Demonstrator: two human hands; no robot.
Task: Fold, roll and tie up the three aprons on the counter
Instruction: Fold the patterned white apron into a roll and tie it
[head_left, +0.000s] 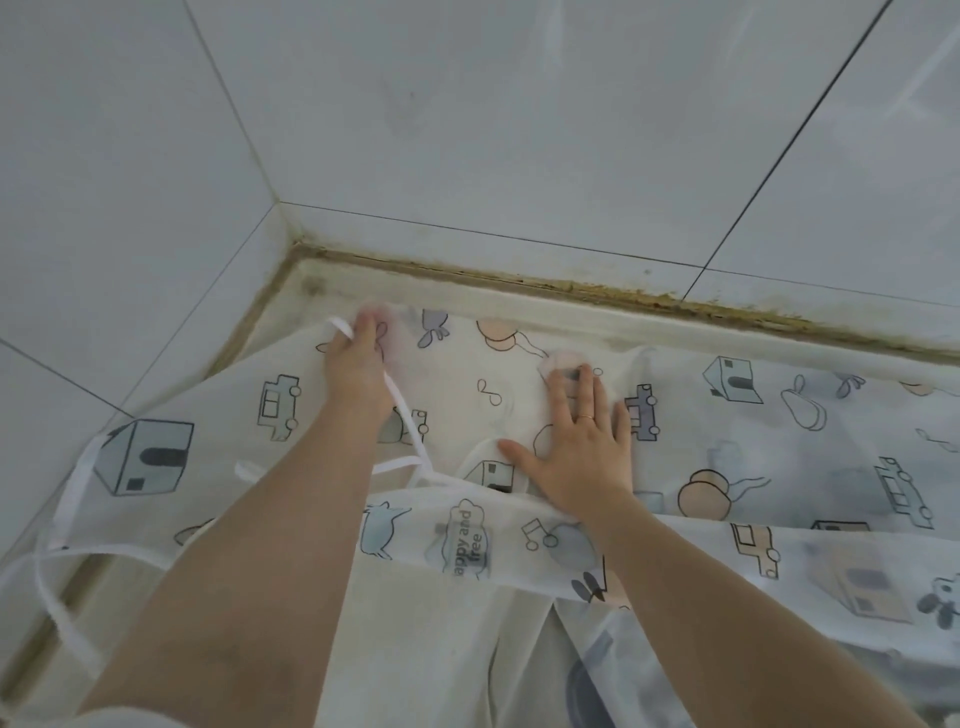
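One translucent printed apron (727, 415) spread flat on the counter (519, 304) by the tiled wall (467, 130); left hand (358, 364) at its far edge, fingers curled pinching cloth and one white tie strap (405, 415); right hand (576, 447) pressing flat, fingers spread wide.

One view only, from the person's head, looking forward and steeply down; it sits close above the counter (332, 275), with both forearms entering from the near edge; the tiled wall (519, 130) fills the far half, and its corner lies far left; wide-angle lens bends straight lines near the frame edges.
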